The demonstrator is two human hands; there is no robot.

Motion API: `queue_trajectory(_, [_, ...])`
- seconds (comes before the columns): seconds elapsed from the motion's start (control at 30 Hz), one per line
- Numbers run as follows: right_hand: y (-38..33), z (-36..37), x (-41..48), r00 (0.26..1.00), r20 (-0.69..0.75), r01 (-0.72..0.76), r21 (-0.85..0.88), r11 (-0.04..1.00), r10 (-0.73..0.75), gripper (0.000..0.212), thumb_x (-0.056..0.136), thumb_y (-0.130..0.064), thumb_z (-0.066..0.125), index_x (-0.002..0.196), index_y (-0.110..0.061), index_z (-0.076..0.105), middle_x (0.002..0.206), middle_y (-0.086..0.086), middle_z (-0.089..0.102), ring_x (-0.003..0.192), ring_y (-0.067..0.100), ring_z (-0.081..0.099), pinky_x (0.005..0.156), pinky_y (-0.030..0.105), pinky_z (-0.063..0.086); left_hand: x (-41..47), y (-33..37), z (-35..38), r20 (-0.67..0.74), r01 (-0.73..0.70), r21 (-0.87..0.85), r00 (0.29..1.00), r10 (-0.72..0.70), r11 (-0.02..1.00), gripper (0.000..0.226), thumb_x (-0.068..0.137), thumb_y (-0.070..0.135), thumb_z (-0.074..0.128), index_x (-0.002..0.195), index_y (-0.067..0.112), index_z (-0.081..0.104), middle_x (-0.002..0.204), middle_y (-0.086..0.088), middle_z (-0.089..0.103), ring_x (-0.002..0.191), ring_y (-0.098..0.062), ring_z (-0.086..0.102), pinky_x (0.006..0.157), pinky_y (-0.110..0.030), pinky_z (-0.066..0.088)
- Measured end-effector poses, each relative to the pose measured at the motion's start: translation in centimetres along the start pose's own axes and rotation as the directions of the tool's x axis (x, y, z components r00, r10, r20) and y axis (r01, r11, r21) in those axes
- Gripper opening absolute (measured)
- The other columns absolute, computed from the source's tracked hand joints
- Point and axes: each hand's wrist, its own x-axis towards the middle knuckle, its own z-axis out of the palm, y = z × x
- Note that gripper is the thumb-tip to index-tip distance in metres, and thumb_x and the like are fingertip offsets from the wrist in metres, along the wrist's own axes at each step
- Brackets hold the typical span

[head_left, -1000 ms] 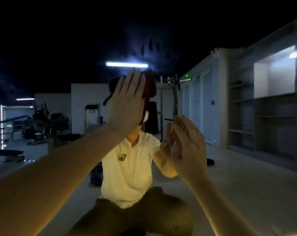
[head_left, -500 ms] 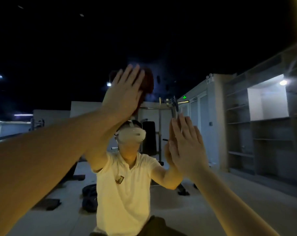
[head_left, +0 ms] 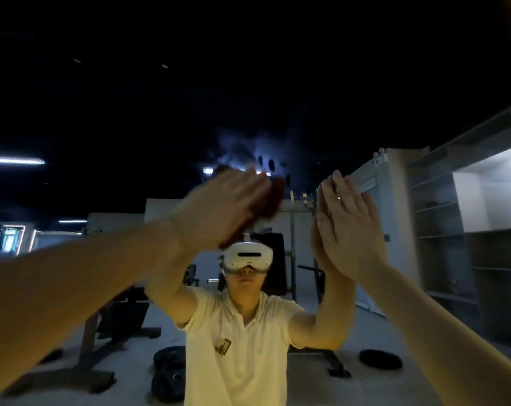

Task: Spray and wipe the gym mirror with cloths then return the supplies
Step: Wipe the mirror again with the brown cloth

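The gym mirror (head_left: 277, 98) fills the view and shows my own reflection facing me. My left hand (head_left: 222, 206), blurred by motion, presses a dark red cloth (head_left: 273, 197) flat against the glass above the reflected head. My right hand (head_left: 348, 227) lies flat on the mirror to the right, fingers straight and together, meeting its own reflection. Whether a cloth is under the right hand I cannot tell. A smeared, hazy patch (head_left: 248, 153) shows on the glass just above the cloth. No spray bottle is in view.
The mirror reflects a dim gym: a weight bench (head_left: 113, 323) at the left, a rack (head_left: 292, 230) behind the reflected person, weight plates (head_left: 380, 358) on the floor and open shelving (head_left: 453, 244) on the right.
My left hand has swept the red cloth to the right and tilted over. My right hand stayed flat on the glass. My view has risen, with the reflection now standing taller.
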Motion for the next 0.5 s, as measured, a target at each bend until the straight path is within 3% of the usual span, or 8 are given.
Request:
queue_trajectory(0.1, [0.7,1.3,0.2,1.000,-0.011,0.026,-0.062,0.998,-0.026,0.063,0.108,-0.046,0.008,0.164,-0.017,0.005,0.173,0.008,0.005,0.160,0.026,-0.001,0.127,0.055,0.014,5.1,-4.8,-1.4,-0.089,0.388,-0.043,0.916,-0.390,0.921,0.060,0.111,0.033,0.033,0.164,0.011,0.018,0.173,-0.013,0.014,0.160,-0.029,0.009,0.131,-0.045,0.010])
queue_trajectory(0.17, [0.9,1.5,0.1,0.998,-0.026,0.047,-0.056,0.997,-0.048,0.064,0.108,-0.046,0.006,0.164,-0.016,0.007,0.173,0.009,0.005,0.160,0.026,0.000,0.127,0.056,0.015,7.1,-4.5,-1.6,-0.123,0.539,-0.155,0.821,-0.558,0.828,0.060,0.111,0.033,0.026,0.164,0.008,0.017,0.173,-0.015,0.013,0.160,-0.031,0.009,0.131,-0.044,0.008])
queue_trajectory(0.2, [1.0,1.5,0.1,0.998,-0.034,0.059,-0.052,0.997,-0.060,0.064,0.109,-0.046,0.007,0.164,-0.015,0.010,0.173,0.009,0.008,0.160,0.026,0.002,0.127,0.055,0.015,7.7,-2.8,-1.4,-0.130,0.553,-0.170,0.808,-0.575,0.816,0.060,0.110,0.031,0.028,0.163,0.007,0.021,0.172,-0.017,0.015,0.160,-0.033,0.012,0.131,-0.046,0.010])
queue_trajectory(0.27, [0.9,1.1,0.0,0.995,-0.073,0.065,-0.015,0.998,-0.066,0.062,0.108,-0.042,0.015,0.163,-0.014,0.022,0.171,0.009,0.018,0.159,0.027,0.012,0.126,0.054,0.017,7.2,2.6,-0.5,-0.146,0.408,-0.108,0.895,-0.420,0.907,0.060,0.105,0.029,0.036,0.161,0.009,0.030,0.171,-0.017,0.018,0.157,-0.034,0.018,0.129,-0.051,0.016])
queue_trajectory(0.33, [0.9,0.3,0.3,0.989,-0.136,0.062,0.088,0.994,-0.049,0.060,0.103,-0.036,0.023,0.154,-0.011,0.043,0.164,0.010,0.037,0.154,0.028,0.029,0.123,0.053,0.023,4.5,7.7,0.2,-0.106,0.160,-0.087,0.980,-0.168,0.983,0.063,0.106,0.037,0.037,0.164,0.016,0.023,0.172,-0.014,0.016,0.159,-0.031,0.014,0.130,-0.051,0.014])
queue_trajectory(0.43, [1.8,-0.7,1.7,0.985,-0.169,0.061,0.163,0.985,-0.033,0.057,0.096,-0.032,0.030,0.141,-0.013,0.059,0.151,0.007,0.054,0.141,0.025,0.046,0.119,0.046,0.030,1.7,7.5,0.1,-0.061,-0.113,-0.022,0.992,0.112,0.993,0.065,0.104,0.041,0.036,0.161,0.017,0.018,0.170,-0.009,0.016,0.158,-0.026,0.011,0.127,-0.047,0.002])
queue_trajectory(0.5, [2.5,-0.5,2.7,0.986,-0.161,0.053,0.105,0.993,-0.035,0.057,0.100,-0.033,0.029,0.148,-0.012,0.051,0.157,0.009,0.047,0.147,0.026,0.039,0.121,0.047,0.027,2.3,3.9,-0.3,-0.003,-0.144,0.027,0.990,0.144,0.989,0.067,0.102,0.042,0.041,0.161,0.020,0.018,0.169,-0.004,0.011,0.156,-0.022,0.009,0.125,-0.046,0.000])
